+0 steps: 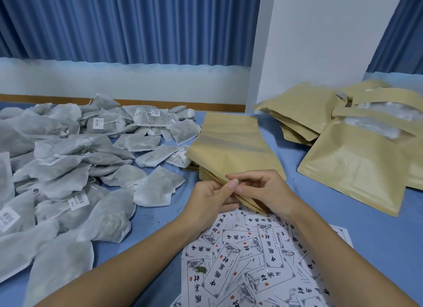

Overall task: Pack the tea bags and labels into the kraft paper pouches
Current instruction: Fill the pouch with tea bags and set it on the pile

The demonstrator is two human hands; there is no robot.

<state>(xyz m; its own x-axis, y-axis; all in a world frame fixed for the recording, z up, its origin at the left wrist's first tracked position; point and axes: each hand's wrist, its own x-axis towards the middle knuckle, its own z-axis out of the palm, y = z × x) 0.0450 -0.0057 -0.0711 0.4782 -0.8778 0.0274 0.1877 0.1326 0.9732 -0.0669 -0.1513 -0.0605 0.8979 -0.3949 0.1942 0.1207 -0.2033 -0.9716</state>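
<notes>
A flat kraft paper pouch (231,146) is lifted off a small stack of empty pouches (194,168) in the middle of the blue table. My left hand (212,197) and my right hand (265,190) both pinch its near edge, thumbs and fingers meeting at the pouch mouth. A large heap of grey-white tea bags (68,169) covers the left side. White printed labels (251,256) lie spread under my forearms at the front.
Packed pouches with clear windows (357,160) pile up at the right, with more flat pouches (297,110) behind them. A white pillar (320,43) and blue curtains (126,25) stand beyond the table's (366,226) far edge.
</notes>
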